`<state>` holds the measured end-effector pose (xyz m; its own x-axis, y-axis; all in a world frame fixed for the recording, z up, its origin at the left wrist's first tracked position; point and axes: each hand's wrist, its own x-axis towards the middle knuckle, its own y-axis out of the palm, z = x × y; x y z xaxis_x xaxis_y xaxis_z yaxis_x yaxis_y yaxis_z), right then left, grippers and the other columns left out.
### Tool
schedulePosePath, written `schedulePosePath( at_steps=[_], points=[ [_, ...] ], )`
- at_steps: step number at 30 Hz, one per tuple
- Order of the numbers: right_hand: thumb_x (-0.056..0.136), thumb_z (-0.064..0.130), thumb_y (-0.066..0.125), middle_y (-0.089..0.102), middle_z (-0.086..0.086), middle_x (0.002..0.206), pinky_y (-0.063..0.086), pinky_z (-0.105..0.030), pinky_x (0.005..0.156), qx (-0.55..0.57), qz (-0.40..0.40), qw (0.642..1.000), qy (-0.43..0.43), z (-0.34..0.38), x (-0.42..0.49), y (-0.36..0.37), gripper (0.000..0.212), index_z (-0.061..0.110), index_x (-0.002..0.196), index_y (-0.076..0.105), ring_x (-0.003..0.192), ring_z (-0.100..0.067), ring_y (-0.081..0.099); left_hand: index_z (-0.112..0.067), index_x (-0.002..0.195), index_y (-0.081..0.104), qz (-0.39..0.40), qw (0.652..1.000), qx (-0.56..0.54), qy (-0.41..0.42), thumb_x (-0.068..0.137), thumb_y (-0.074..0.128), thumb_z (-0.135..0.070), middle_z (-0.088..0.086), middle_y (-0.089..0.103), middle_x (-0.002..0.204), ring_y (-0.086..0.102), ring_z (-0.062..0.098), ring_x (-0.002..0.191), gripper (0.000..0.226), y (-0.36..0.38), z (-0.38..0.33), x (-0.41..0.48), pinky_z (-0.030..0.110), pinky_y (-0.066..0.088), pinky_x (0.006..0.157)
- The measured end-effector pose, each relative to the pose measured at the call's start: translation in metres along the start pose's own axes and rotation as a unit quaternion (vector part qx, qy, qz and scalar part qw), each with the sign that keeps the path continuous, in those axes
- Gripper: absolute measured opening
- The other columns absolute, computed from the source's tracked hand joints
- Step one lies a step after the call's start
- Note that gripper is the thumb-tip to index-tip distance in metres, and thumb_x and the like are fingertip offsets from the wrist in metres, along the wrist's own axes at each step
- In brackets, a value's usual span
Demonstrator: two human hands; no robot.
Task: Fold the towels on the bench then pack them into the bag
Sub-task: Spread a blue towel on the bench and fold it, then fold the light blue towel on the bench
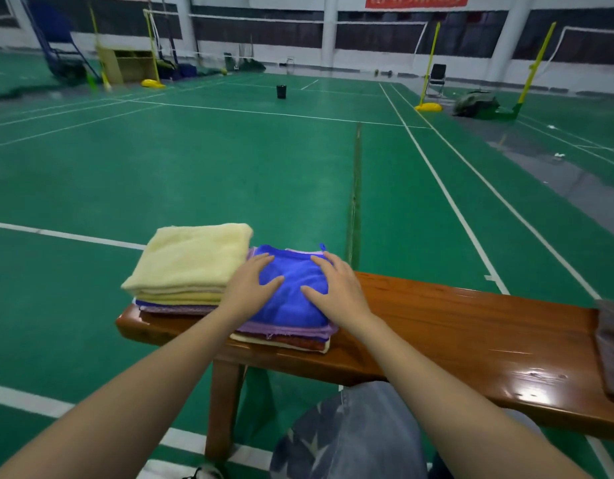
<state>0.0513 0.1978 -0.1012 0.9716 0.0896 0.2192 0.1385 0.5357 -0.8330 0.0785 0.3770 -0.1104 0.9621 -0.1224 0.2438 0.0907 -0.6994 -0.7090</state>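
Note:
A folded blue towel (291, 288) lies on top of a small stack of folded purple, red and cream towels (291, 337) at the left end of the wooden bench (454, 326). My left hand (252, 285) lies flat on the blue towel's left side. My right hand (336, 285) lies flat on its right side, fingers spread. To the left, a folded pale yellow towel (191, 261) tops a second stack. A grey fabric item (611, 347) rests on the bench at the right edge of view; whether it is the bag I cannot tell.
The bench stands on a green badminton court with white lines. My knee in patterned jeans (350, 433) is below the bench's near edge. A black bin (281, 91), yellow net posts (428, 63), a chair (437, 79) and a dark bag (475, 103) stand far off.

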Motion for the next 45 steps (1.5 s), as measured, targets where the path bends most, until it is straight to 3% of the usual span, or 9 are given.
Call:
schedulePosePath(
  at_steps=[2, 5, 12, 21, 24, 28, 32, 36, 45],
  points=[
    [0.088, 0.047, 0.057, 0.022, -0.003, 0.156, 0.014, -0.032, 0.118, -0.035, 0.034, 0.998, -0.039, -0.002, 0.0, 0.011, 0.069, 0.022, 0.147, 0.03, 0.144, -0.018, 0.016, -0.013, 0.138, 0.045, 0.042, 0.997, 0.06, 0.01, 0.085, 0.056, -0.05, 0.003, 0.041, 0.147, 0.034, 0.017, 0.137, 0.065, 0.012, 0.004, -0.002, 0.034, 0.022, 0.114],
    [0.087, 0.054, 0.055, 0.019, 0.0, 0.157, 0.011, -0.032, 0.119, -0.031, 0.093, 0.995, -0.015, -0.012, -0.003, 0.025, 0.075, 0.021, 0.148, 0.025, 0.145, -0.014, 0.012, -0.023, 0.143, 0.038, 0.083, 0.985, 0.149, 0.006, 0.077, 0.034, -0.065, -0.004, 0.032, 0.152, 0.025, 0.013, 0.141, 0.078, 0.022, 0.016, -0.008, 0.034, 0.013, 0.115],
    [0.085, 0.053, 0.058, 0.022, 0.007, 0.155, 0.016, -0.032, 0.116, 0.054, 0.079, 0.995, 0.027, -0.018, -0.009, 0.036, 0.073, 0.024, 0.146, 0.03, 0.144, -0.01, 0.013, -0.027, 0.141, 0.04, 0.046, 0.989, 0.143, 0.01, 0.089, 0.048, -0.057, -0.007, 0.035, 0.149, 0.031, 0.012, 0.137, 0.061, 0.03, 0.022, -0.013, 0.034, 0.021, 0.115],
    [0.086, 0.044, 0.062, 0.021, 0.002, 0.156, 0.017, -0.032, 0.117, 0.081, 0.093, 0.992, 0.039, -0.021, -0.029, 0.022, 0.07, 0.022, 0.145, 0.033, 0.143, -0.015, 0.017, -0.024, 0.142, 0.038, 0.104, 0.976, 0.19, 0.007, 0.089, 0.051, -0.054, -0.004, 0.035, 0.15, 0.034, 0.015, 0.136, 0.063, 0.02, 0.019, -0.013, 0.035, 0.024, 0.113],
    [0.082, 0.042, 0.066, 0.029, 0.001, 0.152, 0.023, -0.032, 0.115, 0.112, 0.056, 0.991, 0.054, -0.038, -0.04, 0.006, 0.071, 0.021, 0.143, 0.036, 0.14, -0.016, 0.026, -0.017, 0.136, 0.046, 0.084, 0.99, 0.111, -0.038, 0.075, 0.059, -0.056, 0.005, 0.048, 0.141, 0.043, 0.024, 0.129, 0.073, 0.018, -0.007, -0.007, 0.041, 0.028, 0.111],
    [0.084, 0.042, 0.065, 0.033, 0.002, 0.15, 0.025, -0.032, 0.113, 0.117, 0.003, 0.991, 0.07, -0.072, -0.052, -0.028, 0.068, 0.023, 0.143, 0.036, 0.138, -0.015, 0.028, -0.014, 0.129, 0.054, 0.038, 0.996, 0.065, 0.05, 0.062, 0.044, -0.065, 0.006, 0.058, 0.13, 0.052, 0.027, 0.12, 0.085, 0.045, -0.066, 0.0, 0.04, 0.036, 0.103],
    [0.085, 0.04, 0.065, 0.037, 0.002, 0.147, 0.025, -0.031, 0.112, 0.113, -0.04, 0.988, 0.096, -0.118, -0.072, -0.063, 0.065, 0.022, 0.142, 0.038, 0.136, -0.015, 0.031, -0.017, 0.133, 0.05, 0.107, 0.989, 0.028, 0.098, 0.07, 0.052, -0.061, 0.002, 0.054, 0.134, 0.048, 0.02, 0.124, 0.077, 0.103, -0.123, -0.003, 0.037, 0.036, 0.105],
    [0.085, 0.042, 0.063, 0.038, 0.003, 0.146, 0.028, -0.034, 0.112, 0.086, -0.074, 0.984, 0.141, -0.167, -0.099, -0.098, 0.065, 0.023, 0.142, 0.038, 0.136, -0.015, 0.032, -0.018, 0.136, 0.047, 0.143, 0.983, -0.003, 0.118, 0.083, 0.069, -0.033, 0.0, 0.05, 0.137, 0.044, 0.016, 0.127, 0.059, 0.165, -0.167, -0.008, 0.034, 0.033, 0.108],
    [0.087, 0.035, 0.063, 0.037, -0.001, 0.147, 0.027, -0.04, 0.113, 0.006, -0.195, 0.933, 0.303, -0.302, -0.196, -0.184, 0.06, 0.019, 0.141, 0.039, 0.137, -0.019, 0.031, -0.021, 0.139, 0.042, 0.245, 0.953, -0.102, 0.143, 0.084, 0.067, -0.038, -0.002, 0.043, 0.143, 0.038, 0.015, 0.132, 0.063, 0.304, -0.272, -0.034, 0.039, 0.032, 0.111]
  ],
)
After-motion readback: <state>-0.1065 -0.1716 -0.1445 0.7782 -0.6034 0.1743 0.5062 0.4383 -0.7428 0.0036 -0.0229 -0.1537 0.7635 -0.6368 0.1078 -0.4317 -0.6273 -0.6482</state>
